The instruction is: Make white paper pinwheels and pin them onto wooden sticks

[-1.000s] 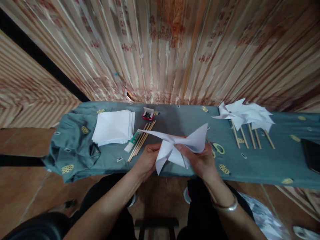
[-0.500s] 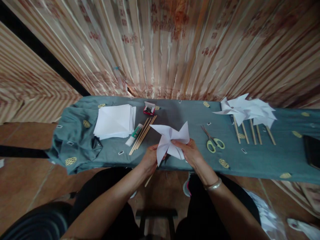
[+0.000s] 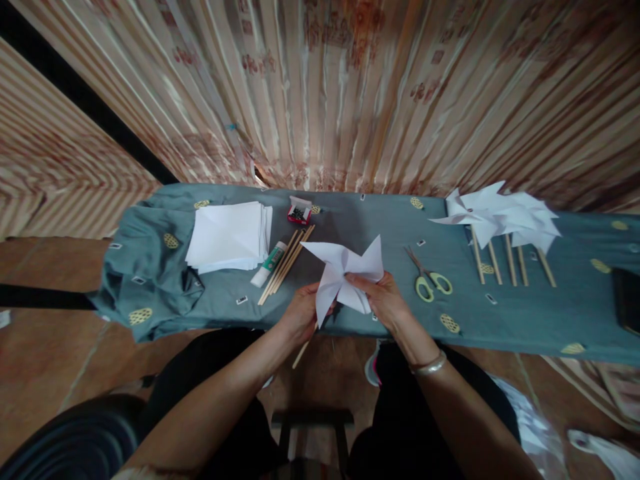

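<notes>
A white paper pinwheel [image 3: 345, 273] is held over the table's near edge between both hands. My left hand [image 3: 304, 312] is closed behind its left side, around a thin wooden stick [image 3: 303, 353] whose lower end sticks out below. My right hand [image 3: 383, 297] grips the pinwheel from the right, its thumb pressed at the centre of the blades. The fingers behind the paper are hidden. Just left of the pinwheel lie several loose wooden sticks [image 3: 286, 267] and a green and white glue stick [image 3: 270, 264]. Scissors [image 3: 427, 277] with light green handles rest to the right.
A stack of white paper [image 3: 227, 239] lies on the left of the cloth-covered table [image 3: 380, 213]. A small red box [image 3: 300, 209] of dark pins stands at the back. Several pinwheels [image 3: 500, 217] on sticks lie at the right, and a dark object [image 3: 627, 300] at the right edge.
The camera view has shifted slightly. Both hands keep their hold on the pinwheel and stick, with the right thumb still at the centre.
</notes>
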Motion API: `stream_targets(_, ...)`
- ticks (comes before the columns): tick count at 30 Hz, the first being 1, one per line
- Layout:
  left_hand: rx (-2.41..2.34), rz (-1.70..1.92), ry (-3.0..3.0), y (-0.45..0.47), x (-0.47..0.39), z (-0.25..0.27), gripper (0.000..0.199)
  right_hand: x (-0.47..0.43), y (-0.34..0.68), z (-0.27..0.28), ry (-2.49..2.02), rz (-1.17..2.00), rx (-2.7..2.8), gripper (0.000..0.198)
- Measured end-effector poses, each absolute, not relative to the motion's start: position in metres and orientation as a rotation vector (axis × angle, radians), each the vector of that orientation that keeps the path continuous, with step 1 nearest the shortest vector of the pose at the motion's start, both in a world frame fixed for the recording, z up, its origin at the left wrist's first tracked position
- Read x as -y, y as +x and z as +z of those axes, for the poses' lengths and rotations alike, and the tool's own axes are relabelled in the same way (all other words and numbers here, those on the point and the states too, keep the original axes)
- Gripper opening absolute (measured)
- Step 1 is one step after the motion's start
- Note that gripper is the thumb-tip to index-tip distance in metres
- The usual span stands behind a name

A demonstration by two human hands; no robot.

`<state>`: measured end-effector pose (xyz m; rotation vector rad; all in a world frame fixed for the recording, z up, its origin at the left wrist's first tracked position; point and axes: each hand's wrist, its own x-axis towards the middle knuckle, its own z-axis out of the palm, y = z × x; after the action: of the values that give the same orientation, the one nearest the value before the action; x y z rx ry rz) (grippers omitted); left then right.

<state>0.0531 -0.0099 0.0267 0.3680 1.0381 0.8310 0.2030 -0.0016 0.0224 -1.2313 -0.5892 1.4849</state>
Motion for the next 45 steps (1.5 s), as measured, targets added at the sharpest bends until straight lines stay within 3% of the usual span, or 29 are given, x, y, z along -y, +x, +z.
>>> stream_targets(6, -1.035, 0.809, 0.378, 0.052, 0.010, 0.027, 0.028, 0.002, 0.202, 0.024, -1.235, 1.531, 0.539, 0.035)
stream_targets(45, -1.026, 0.821, 0.420, 0.049, 0.013, 0.012, 0.013, 0.002, 0.199, 0.014, -1.245, 1.625, 0.425, 0.032)
